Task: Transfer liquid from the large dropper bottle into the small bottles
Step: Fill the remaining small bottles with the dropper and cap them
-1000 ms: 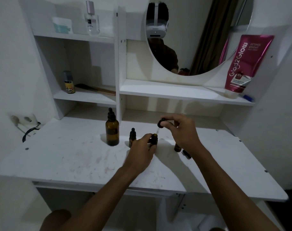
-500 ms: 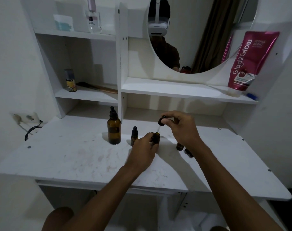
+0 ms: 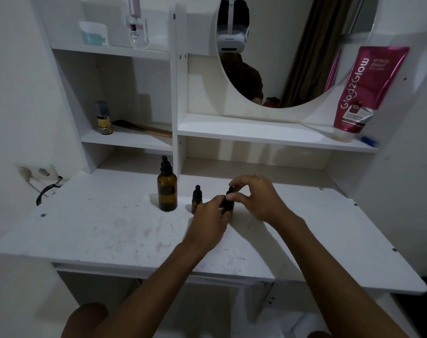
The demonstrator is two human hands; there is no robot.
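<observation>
On scuffed white desk (image 3: 110, 230), hands grip small amber bottle (image 3: 227, 203).

We see a white desk (image 3: 105, 230) with faint pinkish smears on its top. On it, near the back, stands a large amber dropper bottle (image 3: 167, 191), upright and capped. Just beside it to the right stands a small dropper bottle (image 3: 197, 197), partly hidden by our left hand (image 3: 208, 222). A second small bottle (image 3: 228, 202) stands between both hands, our right hand (image 3: 259, 197) at its cap.
</observation>
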